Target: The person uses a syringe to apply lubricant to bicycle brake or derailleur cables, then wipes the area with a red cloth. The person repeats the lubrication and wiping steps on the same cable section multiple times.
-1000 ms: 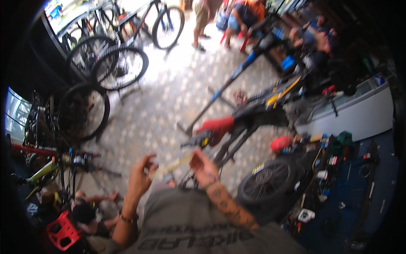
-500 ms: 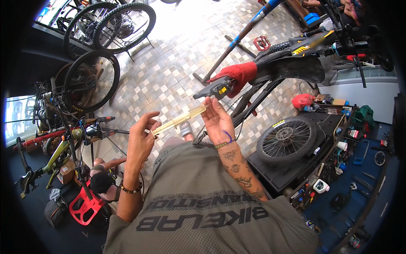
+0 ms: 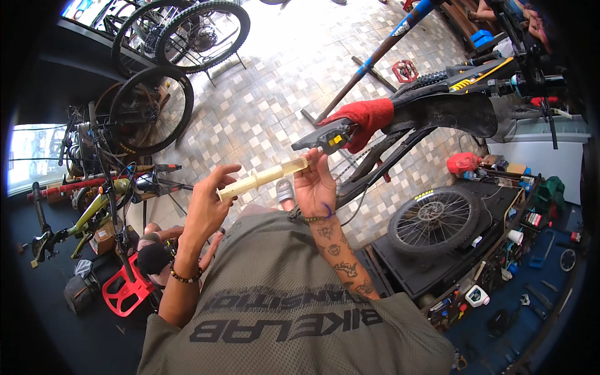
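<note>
"Where's the syringe?"

"The pale yellow syringe [image 3: 265,177] is in mid-air before the person's chest, slanting upward to the right, held between both hands."

"How does each grip stand?"

"The left hand [image 3: 209,197] is closed on the near end, its index finger lifted clear. The right hand [image 3: 314,187] pinches the far end between thumb and fingers."

"What's nearby?"

"A dark bicycle part [image 3: 322,139] with a yellow marking, just beyond the right fingertips; I can't tell if they touch. A red cloth [image 3: 370,119] lies against it."

"Further out?"

"A loose wheel [image 3: 434,219] lies to the right, near a white bottle [image 3: 477,296]. Another person [image 3: 154,257] is low at left, beside a red frame [image 3: 128,290]."
</note>
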Available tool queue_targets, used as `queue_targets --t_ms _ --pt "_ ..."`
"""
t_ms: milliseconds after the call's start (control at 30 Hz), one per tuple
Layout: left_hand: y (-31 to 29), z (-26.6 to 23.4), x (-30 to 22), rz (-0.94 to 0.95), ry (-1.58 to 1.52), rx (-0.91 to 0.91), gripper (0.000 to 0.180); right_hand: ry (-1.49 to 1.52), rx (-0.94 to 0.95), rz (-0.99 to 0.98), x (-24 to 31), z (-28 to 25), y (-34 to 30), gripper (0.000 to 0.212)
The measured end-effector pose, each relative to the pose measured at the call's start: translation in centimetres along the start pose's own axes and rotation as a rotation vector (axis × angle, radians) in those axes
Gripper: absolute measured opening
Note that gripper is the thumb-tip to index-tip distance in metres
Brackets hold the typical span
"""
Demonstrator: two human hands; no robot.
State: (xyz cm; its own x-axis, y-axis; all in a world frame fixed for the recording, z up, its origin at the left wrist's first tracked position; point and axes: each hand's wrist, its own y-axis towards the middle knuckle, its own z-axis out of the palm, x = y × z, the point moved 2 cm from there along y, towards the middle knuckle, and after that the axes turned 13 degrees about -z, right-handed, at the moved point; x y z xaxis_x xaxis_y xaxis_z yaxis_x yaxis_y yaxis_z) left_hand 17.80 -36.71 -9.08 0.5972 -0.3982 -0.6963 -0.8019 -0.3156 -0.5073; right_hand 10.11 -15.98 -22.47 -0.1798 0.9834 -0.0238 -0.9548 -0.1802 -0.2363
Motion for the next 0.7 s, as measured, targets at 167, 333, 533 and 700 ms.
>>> queue_targets --t_ms 167,333,533,700 --pt "-1.6 0.0 -1.9 -0.028 -0.227 0.099 0.058 -0.101 -0.059 -0.022 0.4 0.4 -0.2 0.019" --pt "-3.9 0.1 -4.1 0.103 -0.407 0.219 0.069 -0.294 -0.178 -0.014 1.6 2.5 -1.2 0.022" --pt "-5.5 0.7 -5.7 0.128 -0.293 0.115 0.041 -0.350 -0.219 0.022 2.4 2.3 -1.5 0.024" --pt "-5.7 0.7 -6.9 0.160 -0.184 0.059 0.035 -0.258 -0.141 0.018 1.9 2.8 -1.2 0.023"
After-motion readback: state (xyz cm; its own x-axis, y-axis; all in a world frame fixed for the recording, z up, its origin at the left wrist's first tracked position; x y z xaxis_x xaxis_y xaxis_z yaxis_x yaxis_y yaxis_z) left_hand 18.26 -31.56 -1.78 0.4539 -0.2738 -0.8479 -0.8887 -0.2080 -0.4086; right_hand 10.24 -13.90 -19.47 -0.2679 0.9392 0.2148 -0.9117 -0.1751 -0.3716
